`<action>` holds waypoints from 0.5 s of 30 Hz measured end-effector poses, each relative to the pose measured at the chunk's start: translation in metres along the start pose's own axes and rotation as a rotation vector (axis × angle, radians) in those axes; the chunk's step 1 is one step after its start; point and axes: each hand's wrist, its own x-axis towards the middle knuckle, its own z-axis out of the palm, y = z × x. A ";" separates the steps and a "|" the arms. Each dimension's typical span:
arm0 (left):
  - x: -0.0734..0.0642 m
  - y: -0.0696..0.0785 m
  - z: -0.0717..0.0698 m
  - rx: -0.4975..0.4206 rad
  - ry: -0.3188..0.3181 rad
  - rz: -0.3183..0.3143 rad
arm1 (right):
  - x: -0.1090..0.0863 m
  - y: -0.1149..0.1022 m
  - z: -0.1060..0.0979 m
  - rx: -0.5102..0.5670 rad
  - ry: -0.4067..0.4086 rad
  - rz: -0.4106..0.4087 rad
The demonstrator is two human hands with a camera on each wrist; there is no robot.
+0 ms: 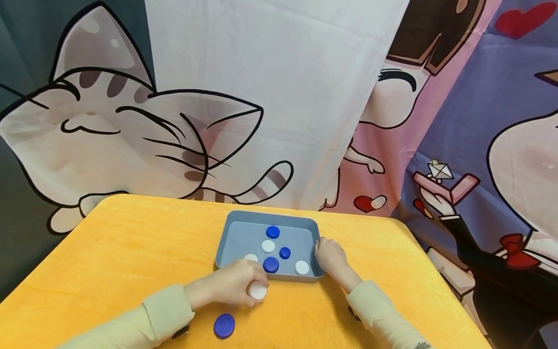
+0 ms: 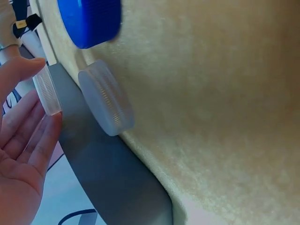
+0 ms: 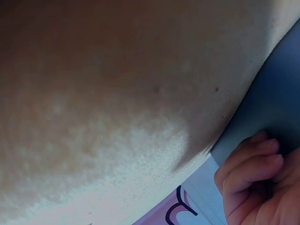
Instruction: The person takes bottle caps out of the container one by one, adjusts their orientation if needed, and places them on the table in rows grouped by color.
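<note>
My left hand (image 1: 233, 283) pinches a white bottle cap (image 1: 257, 291) between thumb and fingertips, just outside the near wall of a grey-blue tray (image 1: 253, 216). The left wrist view shows this held cap (image 2: 47, 91) edge-on. A second translucent white cap (image 2: 105, 98) lies on the table there, hidden under the hand in the head view. Nearer to me on the cloth is a blue cap (image 1: 224, 325). With curled fingers my right hand (image 1: 332, 256) holds the tray's right wall; in the right wrist view its fingers (image 3: 253, 164) bend beside that wall.
Inside the tray are several caps, among them a blue one (image 1: 272, 232), a small blue one (image 1: 285, 252) and a white one (image 1: 302, 267). A yellow cloth (image 1: 144, 242) covers the table. Behind it hangs a printed cartoon curtain (image 1: 279, 72).
</note>
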 end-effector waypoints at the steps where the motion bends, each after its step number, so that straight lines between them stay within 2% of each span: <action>1: 0.000 0.000 0.001 -0.001 -0.007 0.000 | 0.000 0.000 0.000 0.001 -0.002 -0.001; 15: -0.005 -0.006 0.011 0.054 -0.051 0.030 | -0.001 -0.002 -0.002 0.002 -0.002 -0.001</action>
